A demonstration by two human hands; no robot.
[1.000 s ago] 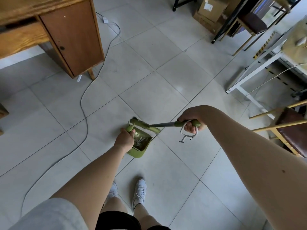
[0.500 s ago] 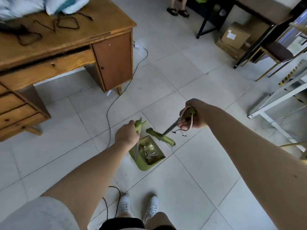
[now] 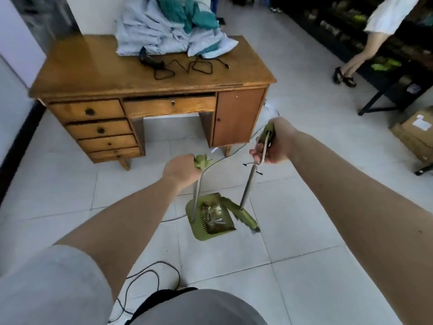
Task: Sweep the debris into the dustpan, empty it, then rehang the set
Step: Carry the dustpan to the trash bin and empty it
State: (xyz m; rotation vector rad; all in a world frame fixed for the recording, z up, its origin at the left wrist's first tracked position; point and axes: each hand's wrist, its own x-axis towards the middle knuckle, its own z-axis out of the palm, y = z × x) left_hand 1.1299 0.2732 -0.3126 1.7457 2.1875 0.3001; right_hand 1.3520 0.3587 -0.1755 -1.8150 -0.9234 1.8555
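Note:
A green dustpan on a long metal pole sits low over the tiled floor, with pale debris lying in its tray. My left hand grips the green top of the dustpan's pole. My right hand grips the green handle of the broom, and a white hanging loop dangles from it. The green broom head lies just right of the dustpan's tray, close to its edge.
A wooden desk with drawers and a cupboard door stands ahead, piled with blue cloth and black cords. Cables trail across the floor near my feet. A person stands at the far right by a black table; a cardboard box sits below.
I have straightened up and the view has lifted, showing the whole desk. Both poles now stand more upright, and the broom head has moved to the dustpan's right side.

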